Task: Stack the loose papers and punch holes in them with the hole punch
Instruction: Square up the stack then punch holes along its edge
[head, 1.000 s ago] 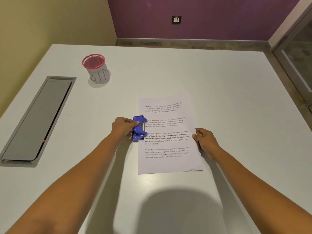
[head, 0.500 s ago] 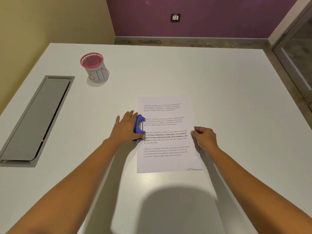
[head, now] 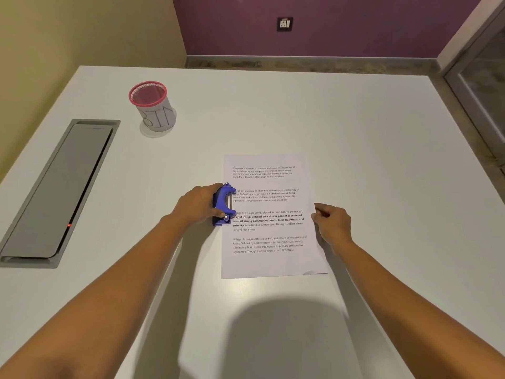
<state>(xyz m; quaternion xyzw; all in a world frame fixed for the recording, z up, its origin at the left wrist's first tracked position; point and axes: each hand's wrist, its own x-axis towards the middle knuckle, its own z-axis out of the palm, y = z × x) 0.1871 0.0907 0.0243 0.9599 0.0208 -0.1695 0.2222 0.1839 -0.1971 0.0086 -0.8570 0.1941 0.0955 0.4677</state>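
A stack of printed white papers (head: 269,258) lies flat in the middle of the white table (head: 355,127). A blue hole punch (head: 224,204) sits over the middle of the stack's left edge, its lever raised. My left hand (head: 198,203) grips the punch from the left, fingers and thumb curled round its body. My right hand (head: 332,224) rests at the stack's right edge with curled fingers, pinching the paper edge.
A pink-rimmed mesh cup (head: 153,106) labelled BIN stands at the back left. A grey cable hatch (head: 57,192) is set into the table along the left side. My head's shadow falls on the near table.
Half a second ago my left hand lay flat on the punch, pressing it down. Now it grips the punch's side and the lever is up. The right hand and papers stayed put.
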